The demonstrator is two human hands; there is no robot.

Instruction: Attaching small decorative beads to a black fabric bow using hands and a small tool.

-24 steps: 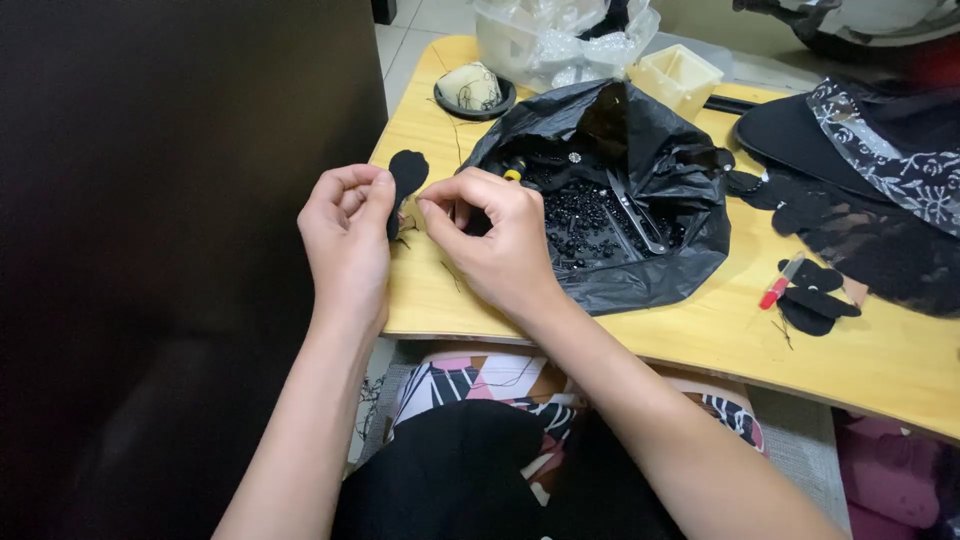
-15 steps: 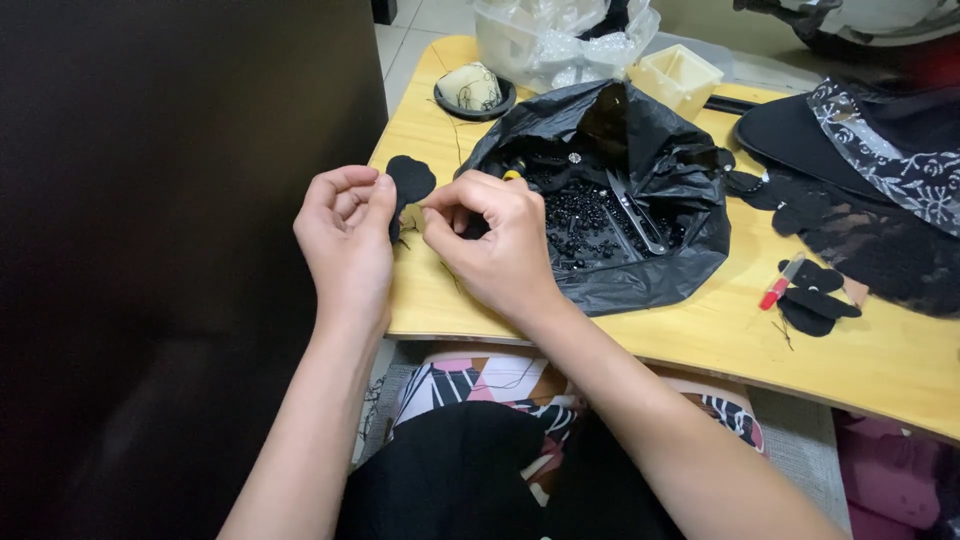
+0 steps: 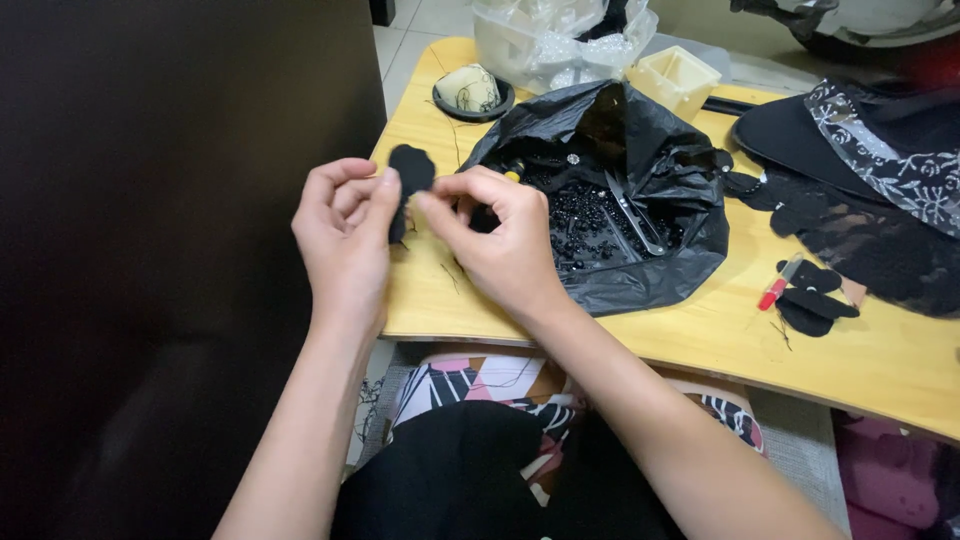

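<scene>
While the dark wall fills the far left, the left hand (image 3: 343,235) comes first, thumb and fingers pinched tight on a black felt piece (image 3: 410,172). That piece stands nearly upright, long axis running up and down, its lobed top poking out above the grip and its lower end tucked behind the thumb. Just to the right of it, the right hand (image 3: 503,245) has thumb and forefinger closed narrowly together right at the felt's edge; what sits between those fingertips is too small to tell. A loose thread (image 3: 449,276) lies on the table (image 3: 700,335) below both grips.

Beyond the hands, up and right of the felt, a round black dish (image 3: 473,104) holds a pale lump. Right of the right hand spreads a crumpled black bag (image 3: 655,285), open, with black beads (image 3: 585,225) and metal snips (image 3: 634,215) lying in it. Behind the bag sit clear plastic packets (image 3: 560,40) and a small cream box (image 3: 684,80), square and open-topped. Further right, well apart from both grips, lie a red pen (image 3: 778,284), more black felt cutouts (image 3: 812,308) and black lace (image 3: 880,245).
</scene>
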